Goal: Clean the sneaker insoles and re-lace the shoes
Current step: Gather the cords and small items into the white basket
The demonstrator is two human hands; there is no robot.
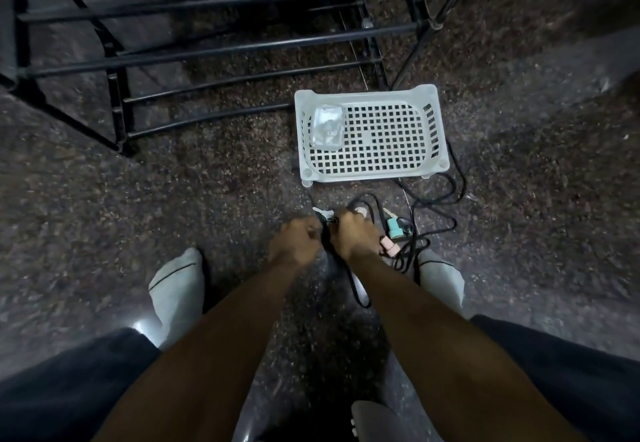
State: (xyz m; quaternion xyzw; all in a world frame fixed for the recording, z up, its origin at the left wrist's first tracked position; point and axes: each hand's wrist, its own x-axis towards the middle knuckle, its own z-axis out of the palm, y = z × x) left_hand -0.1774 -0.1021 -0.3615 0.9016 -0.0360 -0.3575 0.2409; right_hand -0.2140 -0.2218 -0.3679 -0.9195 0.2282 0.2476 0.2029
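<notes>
Down near the sneaker (358,287), both hands (296,239) (351,233) close together pinch the black lace (429,230); its loose coils could tangle.

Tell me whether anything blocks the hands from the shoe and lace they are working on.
Nothing visible does. The left hand and right hand are already at the shoe, fingers curled around the black lace, though the grip is dim. The white basket sits beyond, apart from them.

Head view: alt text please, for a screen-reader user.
Both hands, left hand and right hand, grip a black lace over a dark speckled floor. Beyond them sits a white perforated basket beside a black metal rack.
</notes>
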